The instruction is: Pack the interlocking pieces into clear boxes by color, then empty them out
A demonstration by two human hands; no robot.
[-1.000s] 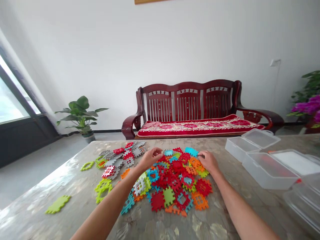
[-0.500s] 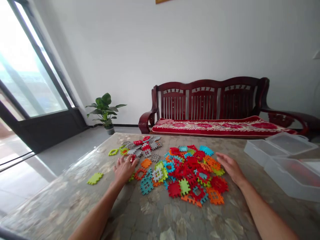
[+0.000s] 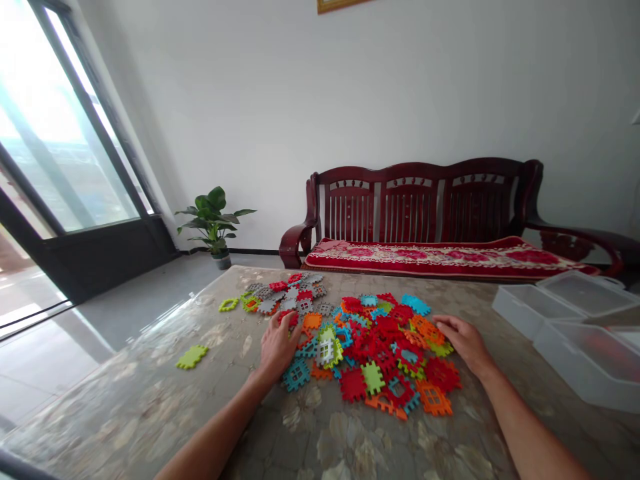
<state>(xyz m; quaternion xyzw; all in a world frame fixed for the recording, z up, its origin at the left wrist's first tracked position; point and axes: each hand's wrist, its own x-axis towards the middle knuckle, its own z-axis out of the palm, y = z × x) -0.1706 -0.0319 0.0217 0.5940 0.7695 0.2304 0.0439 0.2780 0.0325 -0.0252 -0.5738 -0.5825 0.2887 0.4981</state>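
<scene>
A big heap of red, orange, blue and green toothed plastic pieces [image 3: 385, 340] lies on the patterned table [image 3: 320, 440]. Behind its left side is a smaller pile of mostly grey and red pieces [image 3: 295, 290]. My left hand [image 3: 281, 341] rests at the left edge of the heap, fingers apart, touching a red piece [image 3: 289, 318]; orange and teal pieces are beside it. Against the heap's right edge, my right hand [image 3: 463, 340] is open, with its fingertips near an orange piece [image 3: 426, 328]. A lone green piece [image 3: 192, 357] lies at the left.
Clear plastic boxes [image 3: 585, 360] stand at the table's right side. A yellow-green ring-shaped piece [image 3: 229, 305] lies left of the grey pile. Beyond the table are a wooden bench [image 3: 407, 207] with a red cover and a potted plant [image 3: 213, 217].
My left hand has moved right, closer to the big heap, and an orange piece and nearby pieces have shifted right. My right hand has hardly moved.
</scene>
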